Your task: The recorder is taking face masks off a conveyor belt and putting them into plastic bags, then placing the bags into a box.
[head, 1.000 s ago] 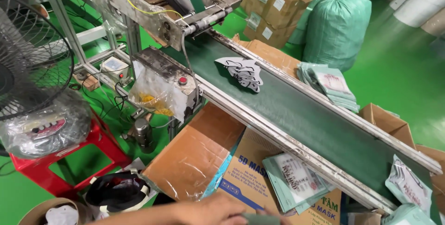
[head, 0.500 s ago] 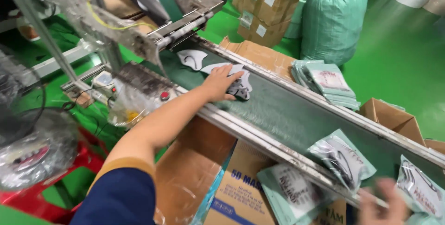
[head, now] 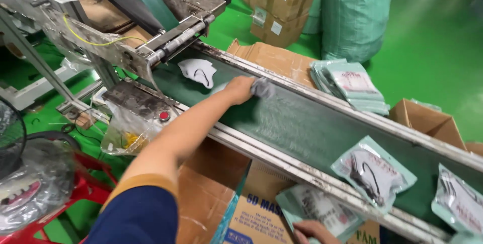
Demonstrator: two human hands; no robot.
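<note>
- Left hand (head: 240, 89) reaches far across the dark green conveyor belt (head: 302, 128); fingers closed over a small blurred grey-white packet (head: 262, 88), which sticks out to the right past the fingertips and rests on the belt surface.
- Packet is motion-blurred; its print and exact shape cannot be made out.
- White flat mask piece with dark ear loop (head: 199, 71) lies on the belt just beyond the left hand, apart from it, below the metal machine outlet (head: 176, 43).
- Right hand (head: 313, 233) is at the bottom edge, mostly cut off; fingers press on a pale green sealed mask pouch (head: 317, 209) lying over the open cardboard box (head: 251, 209). Whether they grip it cannot be told.
- Two further sealed pouches (head: 375, 173) lie on the belt at right, one cut by the frame edge.
</note>
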